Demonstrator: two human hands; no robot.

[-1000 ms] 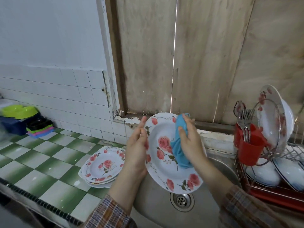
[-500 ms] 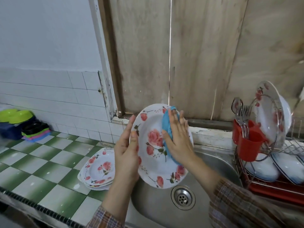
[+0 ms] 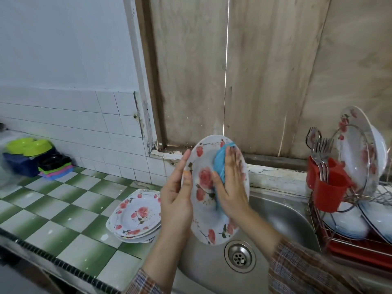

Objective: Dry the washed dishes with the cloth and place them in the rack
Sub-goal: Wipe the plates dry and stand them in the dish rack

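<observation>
Right hand slid cloth higher up the plate, mid-wipe.
Its fingers lie straight, pressed together, flat on cloth; left hand pinches rim, thumb in front. Plate over sink, not yet racked.

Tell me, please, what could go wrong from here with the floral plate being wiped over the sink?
1. The left hand grips the plate by one rim, on edge above the sink, while the right hand presses the cloth against its face; it could slip and drop.
2. The rack looks crowded, with a large plate standing on edge; slotting another in might knock it.
3. The stack of plates lies unevenly beside the left forearm, which could nudge it.
</observation>
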